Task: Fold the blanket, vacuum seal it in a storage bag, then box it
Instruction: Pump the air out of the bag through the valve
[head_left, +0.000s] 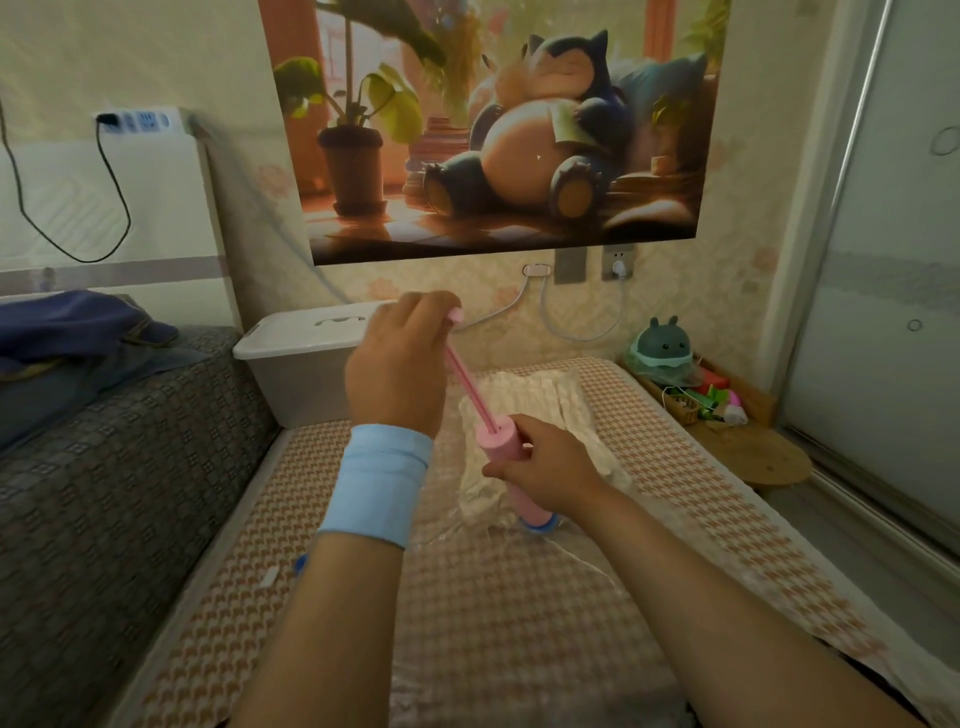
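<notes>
Nearest, a light blue wristband (376, 483) on the left wrist. Left hand (400, 364) closed around the pump handle (456, 314), plunger rod (470, 387) drawn out toward 11 o'clock. Right hand (545, 467) wrapped around the pink pump barrel (501, 447), its base on a blue valve (540, 526). Beneath, a clear storage bag (519, 551) holding a crumpled white blanket (535, 395), at centre on a checked mat (519, 623). At 11 o'clock, a lidded white box (296, 358), contents hidden. Cartoon poster (498, 130) on the wall at 12 o'clock.

The pink plastic hand pump's (511, 467) lower barrel is hidden behind the right hand (545, 467); its handle end sits inside the closed left hand (400, 364). The grey lidded storage box (296, 358) is partly covered by that hand
</notes>
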